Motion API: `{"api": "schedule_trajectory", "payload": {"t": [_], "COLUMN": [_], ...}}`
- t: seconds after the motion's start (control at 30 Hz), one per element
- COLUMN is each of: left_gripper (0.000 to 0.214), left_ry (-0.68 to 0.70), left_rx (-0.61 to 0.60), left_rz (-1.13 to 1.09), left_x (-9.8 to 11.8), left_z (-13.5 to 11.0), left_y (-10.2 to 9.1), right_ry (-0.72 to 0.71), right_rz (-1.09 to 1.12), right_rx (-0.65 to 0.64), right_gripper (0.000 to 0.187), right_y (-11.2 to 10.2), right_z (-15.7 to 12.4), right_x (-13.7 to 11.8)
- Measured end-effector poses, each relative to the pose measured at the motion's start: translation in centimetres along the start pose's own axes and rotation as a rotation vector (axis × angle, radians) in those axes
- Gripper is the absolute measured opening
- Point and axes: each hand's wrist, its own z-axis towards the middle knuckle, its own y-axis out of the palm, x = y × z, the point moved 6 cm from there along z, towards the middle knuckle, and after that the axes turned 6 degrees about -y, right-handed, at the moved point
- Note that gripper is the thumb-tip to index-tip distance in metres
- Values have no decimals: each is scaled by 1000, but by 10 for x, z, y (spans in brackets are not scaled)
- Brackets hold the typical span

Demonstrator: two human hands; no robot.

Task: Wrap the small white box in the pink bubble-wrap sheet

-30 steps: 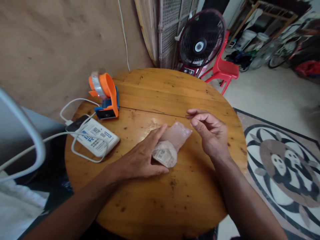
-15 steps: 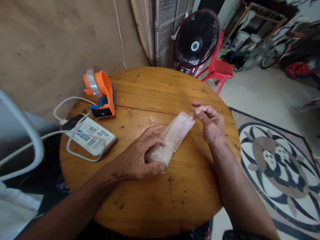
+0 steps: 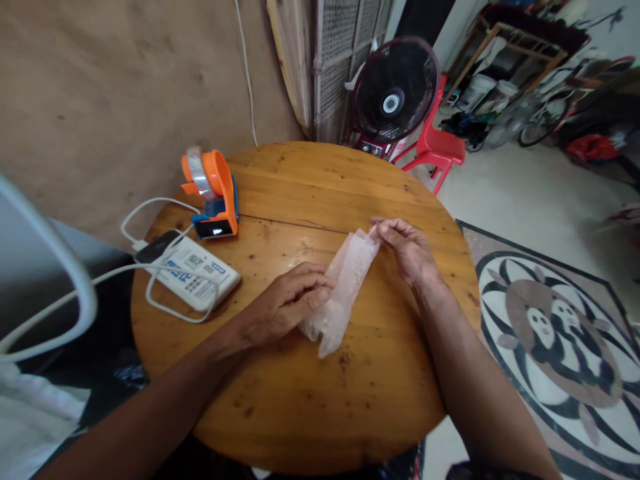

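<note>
A pinkish, clear piece of bubble wrap (image 3: 345, 283) lies slantwise on the round wooden table (image 3: 280, 413), folded long and narrow. Its near end is crumpled and splits into two loose corners. At its left edge is my left hand (image 3: 287, 303), thumb and fingers drawn together on the plastic. My right hand (image 3: 405, 247) pinches the far end, by the upper right corner. Whether anything is inside the wrap, I cannot tell.
On the table's left stand an orange and blue tape dispenser (image 3: 220, 193) and a white power bank (image 3: 197, 277) with white cables (image 3: 155, 297). Behind the table are a fan (image 3: 393, 90) and a red chair (image 3: 440, 147). A plywood wall (image 3: 125, 87) rises at the left.
My left thumb and fingers have closed together at the wrap's left edge. My right hand has moved left onto its far end. The near end now shows loose corners. The view shifted slightly.
</note>
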Motion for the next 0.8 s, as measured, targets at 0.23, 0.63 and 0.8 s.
{"api": "schedule_trajectory", "payload": {"t": [0.23,0.63,0.8], "left_gripper": [35,45,42], "left_ry": [-101,-196,-53], "left_rx": [22,102,108], "left_rz": [-53,-121,3], "left_x": [-6,-19,-5], "left_z": [3,1,4], "left_y": [2,2,2], "right_ry": [64,-195,-129], "right_rz": [-42,-249,-540], "right_rx": [-32,-30,-262], "right_gripper": [18,15,28], "right_y": [9,20,58], "right_z": [-1,-26,-53], "right_x": [8,-41,-49]}}
